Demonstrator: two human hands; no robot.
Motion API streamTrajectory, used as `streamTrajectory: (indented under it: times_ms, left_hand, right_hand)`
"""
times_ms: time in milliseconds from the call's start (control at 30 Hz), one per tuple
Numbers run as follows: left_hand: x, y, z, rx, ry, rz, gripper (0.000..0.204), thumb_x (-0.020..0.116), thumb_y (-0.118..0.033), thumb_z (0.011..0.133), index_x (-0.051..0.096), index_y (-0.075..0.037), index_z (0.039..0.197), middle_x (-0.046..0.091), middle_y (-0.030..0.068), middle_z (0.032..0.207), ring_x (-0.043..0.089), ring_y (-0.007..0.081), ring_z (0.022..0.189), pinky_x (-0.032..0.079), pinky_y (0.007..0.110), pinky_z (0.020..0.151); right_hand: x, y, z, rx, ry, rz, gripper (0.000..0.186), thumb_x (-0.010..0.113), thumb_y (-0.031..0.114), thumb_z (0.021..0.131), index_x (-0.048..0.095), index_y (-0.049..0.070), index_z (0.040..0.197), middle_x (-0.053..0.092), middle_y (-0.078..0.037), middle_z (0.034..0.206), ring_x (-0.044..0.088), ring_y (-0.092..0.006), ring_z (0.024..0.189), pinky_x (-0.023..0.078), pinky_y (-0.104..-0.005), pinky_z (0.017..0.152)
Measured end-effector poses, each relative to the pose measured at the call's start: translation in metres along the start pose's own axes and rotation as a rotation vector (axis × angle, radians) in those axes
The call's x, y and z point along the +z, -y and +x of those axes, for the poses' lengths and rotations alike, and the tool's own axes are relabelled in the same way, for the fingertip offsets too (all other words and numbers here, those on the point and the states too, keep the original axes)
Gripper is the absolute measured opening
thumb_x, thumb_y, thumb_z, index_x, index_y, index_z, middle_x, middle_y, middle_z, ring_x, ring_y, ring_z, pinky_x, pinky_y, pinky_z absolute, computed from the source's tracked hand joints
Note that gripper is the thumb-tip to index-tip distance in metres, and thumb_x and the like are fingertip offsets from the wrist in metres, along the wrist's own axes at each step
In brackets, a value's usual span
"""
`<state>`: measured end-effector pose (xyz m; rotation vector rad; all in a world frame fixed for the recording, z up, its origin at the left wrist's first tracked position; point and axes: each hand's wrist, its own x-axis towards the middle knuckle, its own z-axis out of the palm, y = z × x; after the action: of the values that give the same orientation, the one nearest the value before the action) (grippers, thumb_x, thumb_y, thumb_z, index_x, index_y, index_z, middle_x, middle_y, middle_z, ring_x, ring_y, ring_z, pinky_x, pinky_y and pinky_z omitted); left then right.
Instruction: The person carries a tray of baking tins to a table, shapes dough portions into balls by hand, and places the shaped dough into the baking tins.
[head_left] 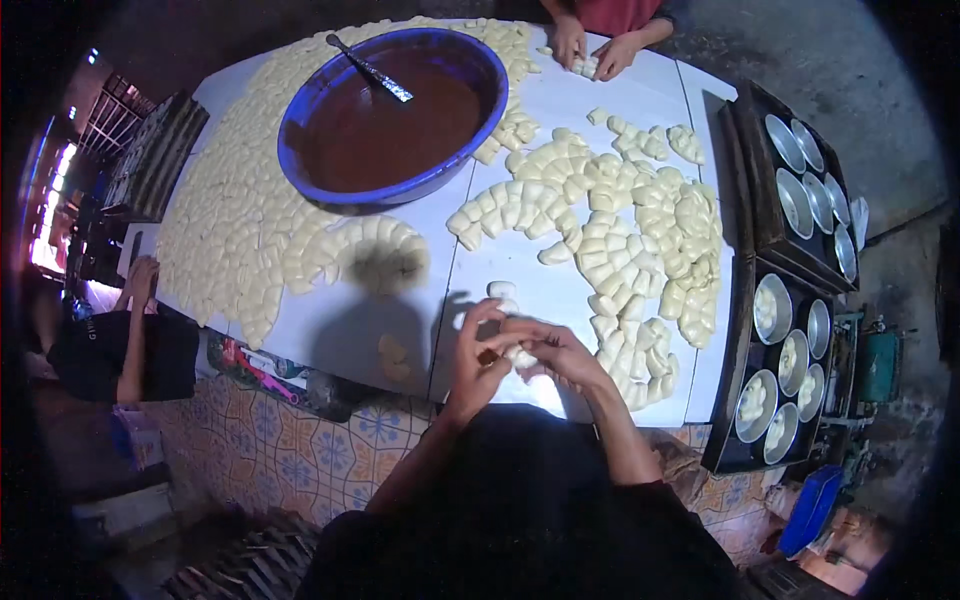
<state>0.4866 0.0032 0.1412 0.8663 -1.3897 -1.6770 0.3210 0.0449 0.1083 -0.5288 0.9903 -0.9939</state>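
My left hand and my right hand meet at the front of the white table, their fingers closed round a small pale dough piece. Another short dough piece lies just beyond my fingers. Curved rows of cut dough pieces cover the table to the right, and a broad spread of similar pieces covers the left. A blue basin of brown filling, with a metal utensil across it, stands at the back left.
Dark trays of round metal tins, some holding dough, stand along the table's right edge. Across the table, a co-worker's hands handle dough. Another co-worker works at the left end. A blue crate sits low at right.
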Motion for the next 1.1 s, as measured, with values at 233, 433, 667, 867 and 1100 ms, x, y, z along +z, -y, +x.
streamTrajectory:
  times_ms: [233, 433, 667, 867, 1100]
  left_hand:
    - [-0.075, 0.063, -0.029, 0.072, -0.699, 0.353, 0.049, 0.054, 0.007, 0.075, 0.046, -0.002, 0.123, 0.048, 0.0111, 0.127, 0.046, 0.0242, 0.12, 0.034, 0.038, 0.104]
    - [-0.133, 0.084, -0.072, 0.159, -0.75, 1.219, 0.04, 0.054, -0.009, 0.082, 0.05, 0.002, 0.12, 0.048, 0.0183, 0.127, 0.045, 0.0344, 0.118, 0.032, 0.043, 0.105]
    - [-0.115, 0.144, -0.067, -0.001, -0.823, 0.994, 0.054, 0.042, -0.02, 0.093, 0.029, 0.0, 0.142, 0.031, 0.0204, 0.145, 0.025, 0.0349, 0.137, 0.02, 0.051, 0.109]
    - [-0.117, 0.124, -0.068, -0.049, -0.808, 1.247, 0.049, 0.042, -0.017, 0.092, 0.038, -0.002, 0.138, 0.028, 0.0205, 0.148, 0.021, 0.04, 0.138, 0.018, 0.056, 0.109]
    - [-0.04, 0.021, -0.026, 0.206, -0.452, 0.671, 0.035, 0.058, -0.01, 0.088, 0.057, 0.0, 0.121, 0.048, 0.0193, 0.133, 0.042, 0.0332, 0.127, 0.029, 0.04, 0.107]
  right_hand:
    - [-0.021, -0.021, 0.06, -0.344, -0.531, -0.356, 0.037, 0.057, 0.0, 0.085, 0.055, -0.007, 0.121, 0.057, -0.021, 0.122, 0.055, -0.0232, 0.115, 0.042, -0.031, 0.097]
    - [0.04, 0.003, 0.047, -0.553, -0.444, -0.563, 0.032, 0.047, -0.001, 0.084, 0.06, -0.003, 0.113, 0.057, -0.02, 0.124, 0.056, -0.0323, 0.114, 0.041, -0.0349, 0.098]
    - [0.113, -0.07, 0.144, -0.891, 0.41, -1.15, 0.042, 0.062, 0.001, 0.073, 0.058, 0.003, 0.115, 0.056, -0.014, 0.115, 0.049, -0.0345, 0.109, 0.042, -0.0421, 0.092]
    - [0.093, -0.032, 0.081, -0.564, 0.221, -0.784, 0.029, 0.064, -0.004, 0.077, 0.064, 0.004, 0.105, 0.06, -0.009, 0.102, 0.058, -0.0245, 0.091, 0.048, -0.0311, 0.077]
    - [0.028, 0.022, 0.007, -0.666, -0.2, -0.436, 0.037, 0.068, 0.003, 0.078, 0.061, 0.001, 0.114, 0.057, -0.009, 0.108, 0.057, -0.0145, 0.1, 0.046, -0.0233, 0.082]
